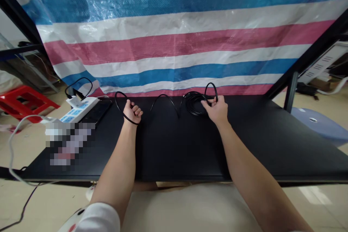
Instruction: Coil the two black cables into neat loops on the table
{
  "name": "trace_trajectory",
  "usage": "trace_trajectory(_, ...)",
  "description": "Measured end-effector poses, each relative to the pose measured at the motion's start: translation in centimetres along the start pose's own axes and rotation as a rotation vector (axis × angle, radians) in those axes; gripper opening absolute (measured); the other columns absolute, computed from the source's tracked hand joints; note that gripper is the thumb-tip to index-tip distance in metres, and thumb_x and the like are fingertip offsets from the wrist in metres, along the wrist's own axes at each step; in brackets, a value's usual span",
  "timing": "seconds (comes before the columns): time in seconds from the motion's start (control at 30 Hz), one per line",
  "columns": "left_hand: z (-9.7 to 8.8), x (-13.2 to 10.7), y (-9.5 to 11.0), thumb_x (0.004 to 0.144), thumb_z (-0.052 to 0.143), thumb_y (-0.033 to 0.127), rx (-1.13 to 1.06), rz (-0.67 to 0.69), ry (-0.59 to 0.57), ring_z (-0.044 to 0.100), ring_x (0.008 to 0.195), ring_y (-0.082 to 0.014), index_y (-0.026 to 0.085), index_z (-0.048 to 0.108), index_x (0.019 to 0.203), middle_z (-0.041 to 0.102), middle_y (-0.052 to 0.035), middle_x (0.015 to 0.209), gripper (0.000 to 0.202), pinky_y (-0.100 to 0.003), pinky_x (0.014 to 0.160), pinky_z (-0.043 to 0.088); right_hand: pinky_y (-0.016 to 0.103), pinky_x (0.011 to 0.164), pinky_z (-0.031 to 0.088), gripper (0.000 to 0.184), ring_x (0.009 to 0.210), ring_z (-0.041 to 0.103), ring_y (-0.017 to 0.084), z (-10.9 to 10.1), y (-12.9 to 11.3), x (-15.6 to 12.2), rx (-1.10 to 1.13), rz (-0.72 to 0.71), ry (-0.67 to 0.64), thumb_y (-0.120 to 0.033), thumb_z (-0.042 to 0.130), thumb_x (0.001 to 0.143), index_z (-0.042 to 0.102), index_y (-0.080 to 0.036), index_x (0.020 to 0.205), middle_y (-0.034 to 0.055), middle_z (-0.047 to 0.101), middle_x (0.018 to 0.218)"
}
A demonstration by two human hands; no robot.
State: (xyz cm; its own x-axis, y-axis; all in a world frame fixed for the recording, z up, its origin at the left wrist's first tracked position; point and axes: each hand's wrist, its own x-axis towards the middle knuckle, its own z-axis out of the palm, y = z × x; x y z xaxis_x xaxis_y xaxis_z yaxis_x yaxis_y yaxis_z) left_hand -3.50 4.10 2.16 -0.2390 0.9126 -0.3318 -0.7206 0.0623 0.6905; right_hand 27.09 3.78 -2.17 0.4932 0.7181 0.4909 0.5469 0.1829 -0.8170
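Black cable (165, 101) strung left to right along the far part of the desk (190, 152), close to the striped tarp (174, 40) hanging behind. Long axis roughly parallel to the far edge. Left hand (132, 111) palm up, fingers curled shut around one looping end of the cable, an arc of it rising on the hand's left side. Right hand (217, 109) closed in a pinch on the coiled bundle (195, 102), with a small loop standing up just above the fingers. Between the two hands, a slack arch of cable resting on the desk, touching it near the coil. Coil just left of the right hand and well apart from the left hand, so right hand clearly nearer the bulk. Wide bare desk surface on the near side, between the forearms and out to the right. On the left, more crowded: white power strip (77, 110) and a dark flat device (96, 113) near the left hand, a blurred patch nearer. Far edge tight against the tarp, little room there.
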Motion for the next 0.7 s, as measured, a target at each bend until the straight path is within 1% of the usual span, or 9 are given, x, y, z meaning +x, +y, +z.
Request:
trace_trajectory(0.1,-0.4,0.3,-0.1,0.091,0.038,0.039,-0.009,0.055,-0.017,0.023,0.030,-0.0066,0.021,0.030,0.052,0.020,0.0085,0.041,0.044,-0.018,0.033,0.022,0.028,0.054,0.043,0.038,0.049,0.054,0.016,0.0,-0.5,0.4,0.135,0.099,0.111,-0.054,0.068,0.065,0.047,-0.023,0.059,-0.0041,0.051,0.045)
trace_trajectory(0.17,-0.5,0.6,-0.4,0.090,0.042,0.040,0.015,0.105,-0.022,0.029,0.031,-0.0073,0.021,0.030,0.050,0.026,0.0069,0.040,0.045,-0.019,0.034,0.026,0.027,0.046,0.039,0.044,0.042,0.049,0.014,0.0,-0.8,0.6,0.218,0.188,0.178,-0.061,0.058,0.073,0.046,-0.023,0.055,-0.0046,0.045,0.039)
trace_trajectory(0.23,-0.4,0.9,-0.9,0.088,0.047,0.038,0.084,0.175,-0.008,0.034,0.032,-0.0080,0.021,0.034,0.048,0.032,0.0055,0.040,0.045,-0.019,0.035,0.030,0.026,0.040,0.034,0.051,0.036,0.041,0.012,0.2,-0.9,0.8,0.301,0.253,0.229,-0.067,0.046,0.079,0.041,-0.024,0.052,-0.0053,0.039,0.036)
trace_trajectory(0.33,-0.1,1.0,-2.0,0.082,0.057,0.032,0.275,0.308,0.004,0.040,0.034,-0.0077,0.019,0.042,0.046,0.041,0.0035,0.041,0.041,-0.018,0.035,0.029,0.026,0.040,0.031,0.053,0.037,0.036,0.011,0.4,-0.8,0.7,0.355,0.227,0.246,-0.069,0.036,0.082,0.033,-0.026,0.051,-0.0059,0.034,0.038)
trace_trajectory(0.4,0.0,1.0,-2.6,0.080,0.060,0.030,0.411,0.371,0.001,0.041,0.035,-0.0072,0.017,0.047,0.046,0.047,0.0019,0.043,0.038,-0.017,0.034,0.028,0.026,0.045,0.036,0.048,0.043,0.038,0.011,0.6,-0.7,0.3,0.320,0.127,0.205,-0.066,0.048,0.078,0.036,-0.025,0.055,-0.0064,0.038,0.044)
trace_trajectory(0.5,0.1,0.7,-3.3,0.077,0.062,0.030,0.554,0.407,-0.015,0.042,0.037,-0.0075,0.016,0.054,0.047,0.051,0.0005,0.046,0.035,-0.017,0.033,0.028,0.029,0.060,0.044,0.046,0.058,0.047,0.013,0.9,-0.9,-0.7,0.213,-0.048,0.089,-0.052,0.077,0.053,0.043,-0.024,0.065,-0.0054,0.049,0.061)
trace_trajectory(0.57,0.1,0.6,-3.5,0.077,0.063,0.031,0.593,0.420,-0.045,0.039,0.036,-0.0072,0.016,0.055,0.047,0.051,0.0004,0.045,0.035,-0.017,0.032,0.027,0.032,0.067,0.045,0.054,0.068,0.051,0.016,1.2,-1.2,-1.3,0.121,-0.106,0.038,-0.044,0.085,0.039,0.046,-0.023,0.071,-0.0033,0.053,0.070)
trace_trajectory(0.63,0.1,0.4,-3.6,0.076,0.063,0.030,0.597,0.444,-0.083,0.037,0.034,-0.0064,0.015,0.057,0.047,0.050,0.0006,0.043,0.034,-0.017,0.032,0.026,0.034,0.071,0.045,0.050,0.073,0.053,0.019,1.5,-1.6,-1.8,0.054,-0.105,0.043,-0.039,0.084,0.040,0.047,-0.024,0.071,-0.0021,0.054,0.071)
trace_trajectory(0.7,0.2,0.2,-3.6,0.075,0.063,0.026,0.580,0.481,-0.123,0.037,0.034,-0.0062,0.015,0.060,0.048,0.047,0.0016,0.039,0.029,-0.017,0.034,0.027,0.034,0.070,0.045,0.039,0.069,0.054,0.019,1.7,-1.9,-1.9,0.057,-0.053,0.091,-0.036,0.078,0.051,0.044,-0.024,0.067,-0.0027,0.053,0.065)
